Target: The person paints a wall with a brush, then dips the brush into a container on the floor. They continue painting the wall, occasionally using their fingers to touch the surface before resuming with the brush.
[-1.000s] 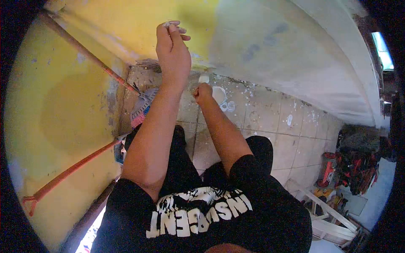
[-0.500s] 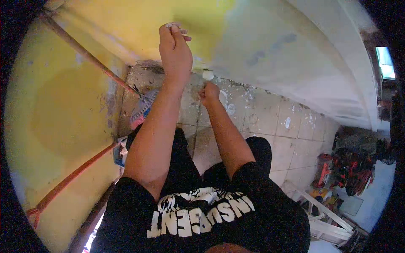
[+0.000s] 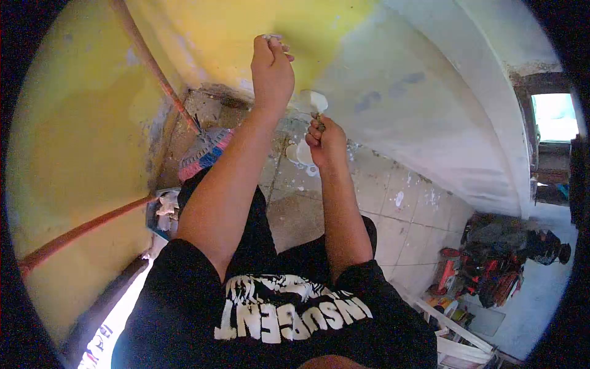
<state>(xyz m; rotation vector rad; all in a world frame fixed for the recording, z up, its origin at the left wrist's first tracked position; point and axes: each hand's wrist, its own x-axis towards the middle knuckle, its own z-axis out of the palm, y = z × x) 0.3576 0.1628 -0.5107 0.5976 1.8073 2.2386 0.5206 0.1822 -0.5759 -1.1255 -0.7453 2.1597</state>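
My left hand [image 3: 273, 71] is closed in front of the yellow wall [image 3: 307, 37], with white smears at its fingertips. Whatever it may hold is hidden. Lower and to the right, my right hand [image 3: 327, 142] is wrapped round the handle of what looks like a paintbrush [image 3: 316, 100]. Its broad white head is up against the base of the wall, at the pale, white-coated part [image 3: 399, 104]. Beneath that hand, a white container [image 3: 303, 154] stands on the tiled floor, partly covered by my fingers.
A broom [image 3: 206, 150] with grey, pink and blue bristles leans in the corner at left. An orange pipe [image 3: 92, 227] runs along the left wall. White spatters mark the floor tiles [image 3: 384, 190]. Red tools [image 3: 491, 273] and a white wooden frame [image 3: 458, 335] lie at right.
My right hand has moved up and right, raising the brush's white head to the wall's base. The left hand stays closed near the wall, and the whole view has shifted slightly.
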